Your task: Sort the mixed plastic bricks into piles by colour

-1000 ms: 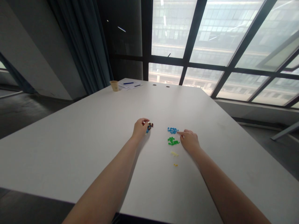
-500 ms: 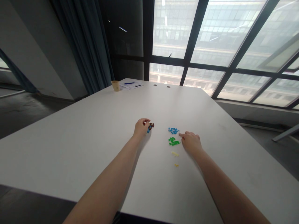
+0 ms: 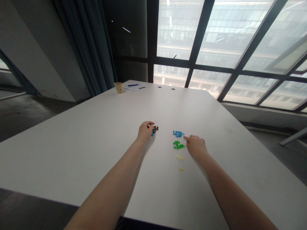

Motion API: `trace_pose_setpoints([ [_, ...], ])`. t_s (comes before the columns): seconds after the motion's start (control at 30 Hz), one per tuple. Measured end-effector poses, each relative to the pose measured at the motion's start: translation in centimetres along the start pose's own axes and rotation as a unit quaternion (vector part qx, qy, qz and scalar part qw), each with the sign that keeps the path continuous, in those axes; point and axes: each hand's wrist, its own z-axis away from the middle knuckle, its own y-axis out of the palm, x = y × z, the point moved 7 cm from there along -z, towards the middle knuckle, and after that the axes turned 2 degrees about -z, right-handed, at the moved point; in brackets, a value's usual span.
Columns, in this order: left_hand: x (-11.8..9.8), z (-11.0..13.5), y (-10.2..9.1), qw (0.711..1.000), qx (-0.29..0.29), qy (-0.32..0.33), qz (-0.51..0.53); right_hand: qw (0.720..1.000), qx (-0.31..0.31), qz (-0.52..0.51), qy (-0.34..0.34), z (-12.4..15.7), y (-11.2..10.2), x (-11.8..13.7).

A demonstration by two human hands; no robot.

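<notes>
On the white table (image 3: pixel 72 140) lie small coloured pieces sorted in heaps. My left hand (image 3: pixel 144 130) rests curled beside a mixed dark heap (image 3: pixel 154 129), fingertips pinched right at it; whether a piece is between them is too small to see. My right hand (image 3: pixel 196 145) lies on the table, fingers curled and the forefinger pointing left between the blue heap (image 3: pixel 178 134) and the green heap (image 3: pixel 177 145). Nearer me lie a few pale yellow pieces (image 3: pixel 179 157) and a tiny yellow bit (image 3: pixel 180 169).
At the table's far end stand a tan paper cup (image 3: pixel 118 87) and papers with a blue pen (image 3: pixel 133 85). Two small dark discs (image 3: pixel 165 88) lie near the far edge. Big windows and a dark curtain are behind.
My right hand drew back slightly from the blue heap. The left hand stayed at the mixed heap. The view shifted a little.
</notes>
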Motion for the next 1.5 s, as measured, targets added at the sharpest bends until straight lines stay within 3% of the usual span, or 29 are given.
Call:
trace_pose_setpoints([
  [0.23,-0.3,0.1,0.0,0.998,0.015,-0.006,-0.055,1.0,0.017,-0.009,-0.009,0.3,0.0,0.2],
  [0.47,-0.3,0.1,-0.2,0.992,0.019,0.012,-0.123,1.0,-0.004,-0.013,-0.006,0.1,0.1,0.0],
  [0.7,-0.9,0.9,1.2,0.937,0.083,0.092,-0.327,0.999,-0.033,-0.036,-0.008,-0.1,-0.4,-0.1],
  [0.83,-1.3,1.4,1.6,0.912,0.107,0.11,-0.381,0.997,-0.058,-0.048,0.008,-0.2,-1.1,-0.7],
  [1.13,-2.0,1.9,2.4,0.9,0.131,0.137,-0.392,0.993,-0.088,-0.069,0.032,0.0,-2.4,-1.8],
  [1.37,-1.6,1.6,2.8,0.898,0.119,0.137,-0.401,0.975,-0.155,-0.134,0.09,0.3,-5.5,-5.7],
  [1.5,-2.9,2.1,3.5,0.923,0.136,0.172,-0.317,0.957,-0.19,-0.195,0.104,1.6,-6.8,-7.6],
])
